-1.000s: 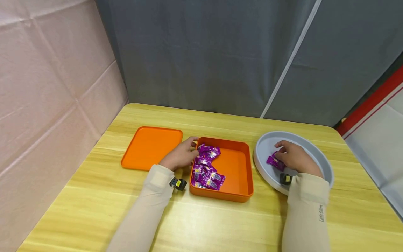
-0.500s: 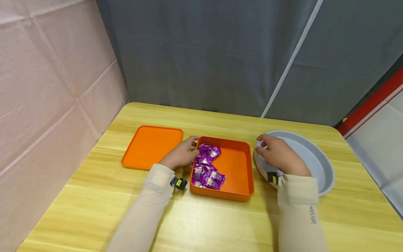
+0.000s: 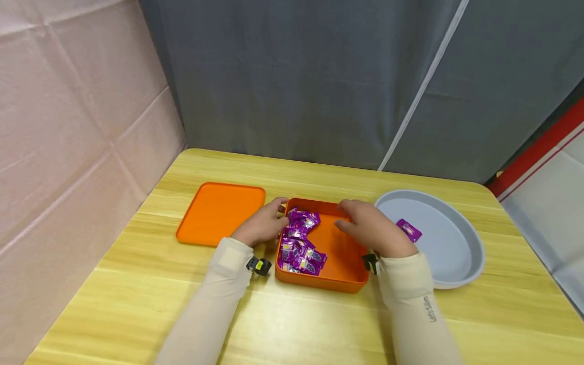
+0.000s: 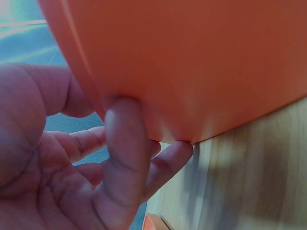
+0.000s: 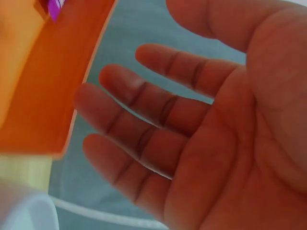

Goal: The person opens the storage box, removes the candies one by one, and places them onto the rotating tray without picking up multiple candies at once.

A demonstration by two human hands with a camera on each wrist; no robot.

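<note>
An orange box (image 3: 347, 276) stands mid-table with several purple wrapped candies (image 3: 298, 243) heaped along its left side. My left hand (image 3: 262, 223) rests against the box's left wall, and in the left wrist view its fingers (image 4: 122, 148) press the orange wall (image 4: 192, 62). My right hand (image 3: 371, 225) hovers over the box's right half, fingers spread and empty; the right wrist view shows its bare palm (image 5: 225, 143) near the box's rim (image 5: 57, 96). One purple candy (image 3: 409, 230) lies in the grey round tray (image 3: 456, 274) to the right.
The orange lid (image 3: 219, 213) lies flat left of the box. The wooden table (image 3: 296, 324) is backed by a grey curtain (image 3: 319, 76) and a pink wall (image 3: 68, 126) on the left. The table's right edge is close beyond the tray.
My right hand let go of a purple candy in the grey tray and moved left, over the box's right half. The left hand has stayed on the box's wall.
</note>
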